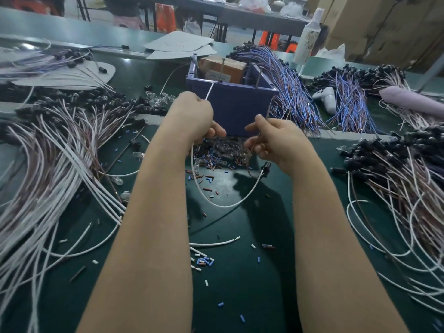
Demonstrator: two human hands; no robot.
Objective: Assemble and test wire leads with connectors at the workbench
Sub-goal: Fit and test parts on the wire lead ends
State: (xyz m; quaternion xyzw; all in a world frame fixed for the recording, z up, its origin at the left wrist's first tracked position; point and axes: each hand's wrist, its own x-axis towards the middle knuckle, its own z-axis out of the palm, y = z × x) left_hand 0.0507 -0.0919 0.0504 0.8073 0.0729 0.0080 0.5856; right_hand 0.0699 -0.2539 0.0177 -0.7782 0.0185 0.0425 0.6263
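In front of the blue bin (230, 106), the left hand (192, 116) and right hand (278, 140) are pinching 1 white wire lead (228, 205); heaped leads (396, 179) flanking the bin suggest work is running midway.

Place: a wire-assembly workshop is shown | bench: a long green workbench (240, 272) is covered with bundles of wires (60, 145) and cut scraps of insulation (203, 260) | storage: a blue bin (235, 104) is set on it | background: more tables (240, 13) and cardboard boxes (384, 20) are seen
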